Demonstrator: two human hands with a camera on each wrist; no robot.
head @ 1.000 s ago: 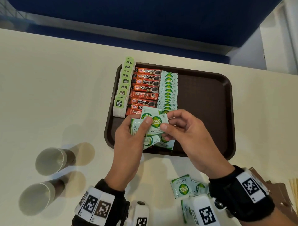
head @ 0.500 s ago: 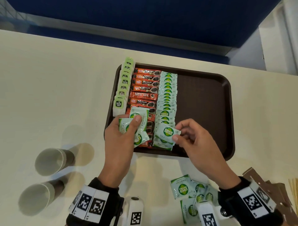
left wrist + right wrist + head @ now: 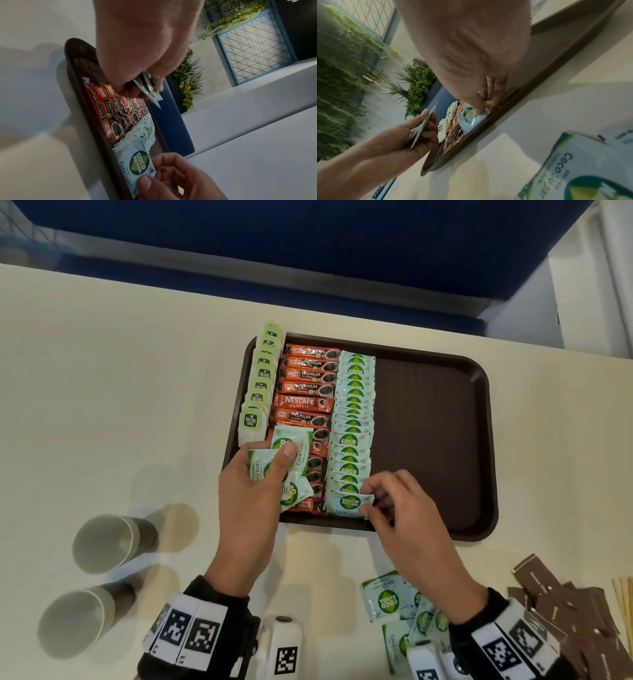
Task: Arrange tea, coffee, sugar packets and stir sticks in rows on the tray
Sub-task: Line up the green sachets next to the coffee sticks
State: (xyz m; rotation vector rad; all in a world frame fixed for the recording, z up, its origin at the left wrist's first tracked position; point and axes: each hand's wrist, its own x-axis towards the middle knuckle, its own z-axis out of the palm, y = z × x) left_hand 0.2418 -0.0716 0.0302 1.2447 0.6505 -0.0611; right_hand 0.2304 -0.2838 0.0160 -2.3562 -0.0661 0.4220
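Right hand (image 3: pixel 404 508) is down at the near end of the sugar row (image 3: pixel 352 426), thumb and fingertips pinching a sugar packet (image 3: pixel 347 503) that lies flat on the tray (image 3: pixel 479 446) just inside the near rim, overlapping the packet behind it. Left hand (image 3: pixel 253 491) hovers over the near left corner of the tray, gripping a small fan of sugar packets (image 3: pixel 291 453) between thumb and fingers, above the near end of the coffee row (image 3: pixel 308 392). From the left wrist view those held packets show edge-on, and the right thumb (image 3: pixel 145 185) presses on the front packet's corner. On the tray, three rows run from far to near: tea bags (image 3: pixel 260 385) along the left wall, coffee sticks beside them, then the overlapping sugar packets; the right half of the tray is bare brown. Off the tray, near the right wrist, a loose heap of sugar packets (image 3: pixel 387 599) lies on the table (image 3: pixel 120 371). Further right sit brown packets (image 3: pixel 561 604) in a pile, with pale stir sticks (image 3: pixel 623 594) at the frame edge. Two paper cups (image 3: pixel 109 542) lie on their sides at the left.
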